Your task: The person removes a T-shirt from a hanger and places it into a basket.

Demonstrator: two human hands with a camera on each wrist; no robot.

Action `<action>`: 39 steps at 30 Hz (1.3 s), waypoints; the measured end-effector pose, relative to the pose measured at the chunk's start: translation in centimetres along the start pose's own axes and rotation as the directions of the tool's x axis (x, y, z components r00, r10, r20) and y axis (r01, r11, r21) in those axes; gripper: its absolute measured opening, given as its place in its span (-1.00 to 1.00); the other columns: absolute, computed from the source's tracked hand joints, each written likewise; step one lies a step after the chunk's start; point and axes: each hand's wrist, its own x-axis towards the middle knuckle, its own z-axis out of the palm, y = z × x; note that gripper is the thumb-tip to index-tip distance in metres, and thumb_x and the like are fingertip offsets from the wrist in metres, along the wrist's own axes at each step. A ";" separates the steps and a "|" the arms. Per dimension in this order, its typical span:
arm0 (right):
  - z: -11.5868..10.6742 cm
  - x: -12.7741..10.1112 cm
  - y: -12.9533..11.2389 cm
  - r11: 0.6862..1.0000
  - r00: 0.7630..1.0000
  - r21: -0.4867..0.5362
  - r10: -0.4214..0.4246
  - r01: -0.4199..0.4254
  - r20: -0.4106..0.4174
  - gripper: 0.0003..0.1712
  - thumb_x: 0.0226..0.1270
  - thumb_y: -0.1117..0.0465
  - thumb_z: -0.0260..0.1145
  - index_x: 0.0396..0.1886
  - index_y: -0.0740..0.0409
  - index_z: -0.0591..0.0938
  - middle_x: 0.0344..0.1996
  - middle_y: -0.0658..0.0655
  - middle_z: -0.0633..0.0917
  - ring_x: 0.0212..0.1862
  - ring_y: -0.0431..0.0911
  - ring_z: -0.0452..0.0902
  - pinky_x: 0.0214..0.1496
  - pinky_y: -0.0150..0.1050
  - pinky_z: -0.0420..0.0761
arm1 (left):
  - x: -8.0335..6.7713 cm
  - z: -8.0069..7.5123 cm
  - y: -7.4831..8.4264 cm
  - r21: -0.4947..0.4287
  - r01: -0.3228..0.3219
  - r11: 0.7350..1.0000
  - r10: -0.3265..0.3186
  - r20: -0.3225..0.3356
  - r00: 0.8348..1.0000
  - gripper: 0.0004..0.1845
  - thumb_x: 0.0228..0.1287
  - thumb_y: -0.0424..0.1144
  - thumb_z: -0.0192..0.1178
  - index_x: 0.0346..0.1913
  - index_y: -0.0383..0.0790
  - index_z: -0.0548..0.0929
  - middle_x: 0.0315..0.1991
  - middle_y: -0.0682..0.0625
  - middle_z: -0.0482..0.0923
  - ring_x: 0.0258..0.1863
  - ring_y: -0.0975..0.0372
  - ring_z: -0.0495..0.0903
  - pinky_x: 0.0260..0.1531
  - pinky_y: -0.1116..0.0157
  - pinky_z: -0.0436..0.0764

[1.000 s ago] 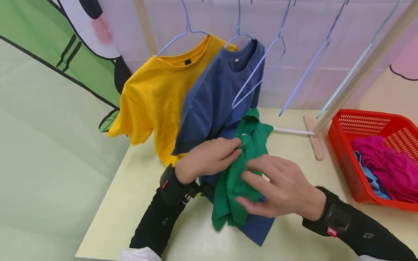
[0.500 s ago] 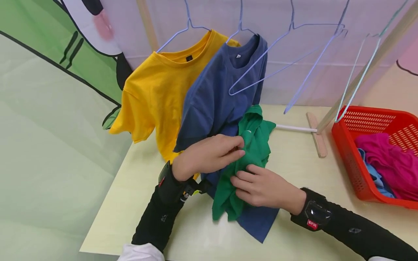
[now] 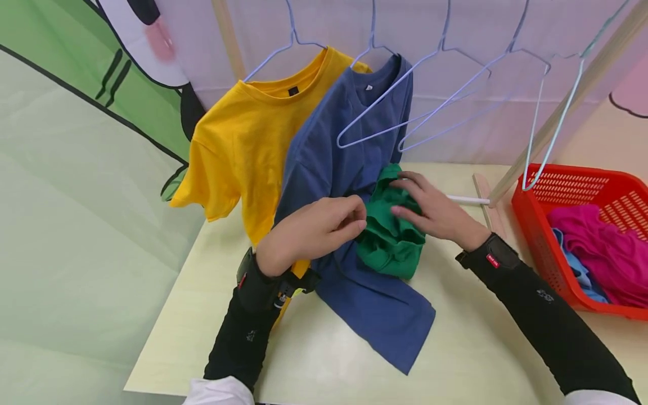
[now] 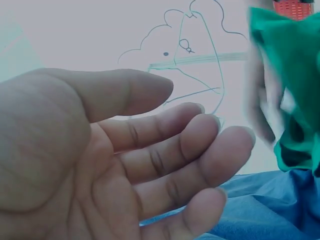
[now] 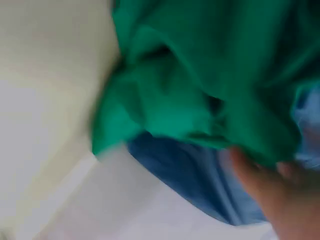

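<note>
A green T-shirt [image 3: 392, 253] lies bunched over the lower part of the hanging dark blue T-shirt [image 3: 324, 152]. My right hand [image 3: 430, 211] is over its upper right side, fingers and thumb spread apart against the cloth. In the blurred right wrist view, the thumb [image 5: 245, 167] meets the edge of the green fabric. My left hand [image 3: 316, 228] hovers at the left edge of the green shirt. The left wrist view shows the left fingers [image 4: 175, 160] loosely bent, with nothing between them and the thumb.
A yellow T-shirt [image 3: 243, 140] hangs at the left. Several bare hangers [image 3: 385, 104] dangle from above, over the hands. At the right, a red basket [image 3: 536, 253] holds pink cloth [image 3: 597, 247] and light blue cloth [image 3: 577, 270]. A wooden stand foot [image 3: 488, 208] sits beside it.
My right hand has moved up and right across the green shirt. The shirt's lower end has come up and bunched, uncovering more of the blue shirt. The bare hangers have swung.
</note>
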 end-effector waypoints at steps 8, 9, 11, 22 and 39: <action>4.8 0.0 3.5 0.986 0.882 0.043 0.127 -0.164 0.453 0.34 0.21 -0.18 0.57 0.76 0.04 -0.03 0.68 0.41 -0.46 0.62 0.50 -0.69 0.35 0.78 -0.19 | -0.2 0.4 0.2 0.014 0.004 1.000 -0.004 0.017 1.000 -0.89 0.68 -0.24 0.11 -0.01 -0.21 0.59 -0.38 0.04 0.49 -0.40 0.22 0.48 -0.35 0.29 0.51; 5.1 -0.1 3.9 0.986 0.885 0.057 0.115 -0.157 0.452 0.28 0.25 -0.21 0.53 0.74 0.11 0.01 0.68 0.45 -0.39 0.62 0.53 -0.65 0.35 0.78 -0.18 | -0.2 0.4 0.3 0.012 0.003 1.000 -0.003 0.022 1.000 -0.89 0.68 -0.24 0.12 0.00 -0.21 0.59 -0.39 0.04 0.49 -0.40 0.23 0.48 -0.36 0.29 0.51; 5.5 -0.3 4.5 0.986 0.896 0.102 0.072 -0.129 0.437 0.21 0.33 -0.34 0.42 0.68 0.24 0.11 0.67 0.54 -0.24 0.61 0.59 -0.54 0.39 0.74 -0.15 | -0.1 0.5 0.5 0.011 -0.004 1.000 0.004 0.032 0.999 -0.89 0.68 -0.24 0.12 0.00 -0.21 0.59 -0.40 0.04 0.48 -0.42 0.22 0.48 -0.37 0.29 0.50; 4.7 -2.4 2.4 0.985 0.982 0.149 0.063 -0.090 0.175 -0.42 0.25 0.06 0.57 0.18 0.27 0.69 0.15 0.26 0.72 0.26 0.22 0.61 0.31 0.09 0.60 | -0.1 0.3 1.3 0.017 0.021 1.000 -0.022 0.051 0.998 -0.88 0.69 -0.19 0.11 0.01 -0.16 0.59 -0.43 0.05 0.46 -0.45 0.22 0.47 -0.40 0.28 0.47; -11.2 -15.8 -1.2 0.863 0.878 0.296 0.460 -0.409 -0.131 -0.39 0.22 0.50 0.48 0.16 -0.19 0.73 -0.16 -0.33 0.75 -0.17 -0.34 0.60 -0.24 -0.47 0.61 | -0.6 -0.2 1.6 0.027 0.036 0.999 -0.037 0.044 0.998 -0.87 0.67 -0.17 0.15 -0.01 -0.16 0.60 -0.41 0.05 0.49 -0.40 0.22 0.52 -0.34 0.26 0.53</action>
